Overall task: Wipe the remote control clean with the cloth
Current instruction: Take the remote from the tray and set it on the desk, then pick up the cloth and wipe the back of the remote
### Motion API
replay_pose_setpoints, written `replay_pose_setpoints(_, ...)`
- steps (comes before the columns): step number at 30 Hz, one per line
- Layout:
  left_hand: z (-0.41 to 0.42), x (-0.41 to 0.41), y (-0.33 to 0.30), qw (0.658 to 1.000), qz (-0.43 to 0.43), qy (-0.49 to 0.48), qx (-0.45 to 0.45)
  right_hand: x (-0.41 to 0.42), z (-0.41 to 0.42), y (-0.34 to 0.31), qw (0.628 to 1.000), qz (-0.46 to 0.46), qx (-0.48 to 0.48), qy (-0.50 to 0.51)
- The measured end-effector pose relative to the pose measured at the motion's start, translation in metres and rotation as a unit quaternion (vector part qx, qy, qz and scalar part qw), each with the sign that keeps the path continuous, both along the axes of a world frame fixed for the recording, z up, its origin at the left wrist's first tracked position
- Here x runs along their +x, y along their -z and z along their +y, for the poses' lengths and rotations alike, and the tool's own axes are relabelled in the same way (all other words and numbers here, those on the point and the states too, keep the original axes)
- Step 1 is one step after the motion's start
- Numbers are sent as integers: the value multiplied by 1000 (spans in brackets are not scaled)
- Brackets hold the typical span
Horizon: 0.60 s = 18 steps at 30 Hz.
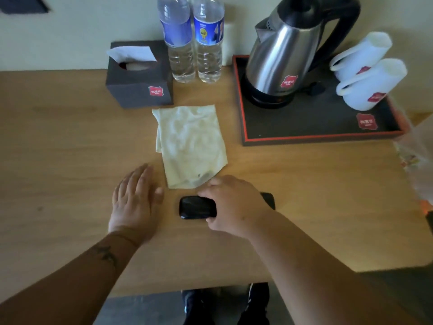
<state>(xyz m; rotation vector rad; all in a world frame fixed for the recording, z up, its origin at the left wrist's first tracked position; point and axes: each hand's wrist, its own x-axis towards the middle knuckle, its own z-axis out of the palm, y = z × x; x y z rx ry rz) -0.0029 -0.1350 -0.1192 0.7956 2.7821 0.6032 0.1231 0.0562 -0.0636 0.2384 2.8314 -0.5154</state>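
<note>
right hand (230, 204) gripped the black remote (196, 207), which lay on the tabletop (70, 141) | left hand (134, 202) lay flat and open beside it | cloth (191, 144) lay just behind the remote, by the tray (304, 137)

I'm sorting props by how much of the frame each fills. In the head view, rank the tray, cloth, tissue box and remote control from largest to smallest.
1. tray
2. cloth
3. tissue box
4. remote control, though the right hand covers its middle, so its full extent is unsure.
</note>
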Motion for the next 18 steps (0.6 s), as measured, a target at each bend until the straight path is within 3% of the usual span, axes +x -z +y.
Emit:
replay_pose_setpoints(6, -1, 1, 6, 997, 37, 37, -54, -14, -2, 8, 1000, 10, 5, -24)
replay_pose_setpoints(9, -1, 0, 6, 993, 61, 84, -62, -26, 20, -2, 995, 56, -49, 60)
replay_pose_setpoints(11, -2, 0, 6, 978, 85, 175, -72, -47, 33, -3, 982, 111, -59, 140)
replay_pose_setpoints(14, -2, -2, 8, 948, 113, 284, -84, -84, 33, 6, 974, 107, -14, 197)
replay_pose_setpoints(18, -1, -3, 11, 939, 125, 311, -78, -111, 11, 21, 976, 18, 100, 194)
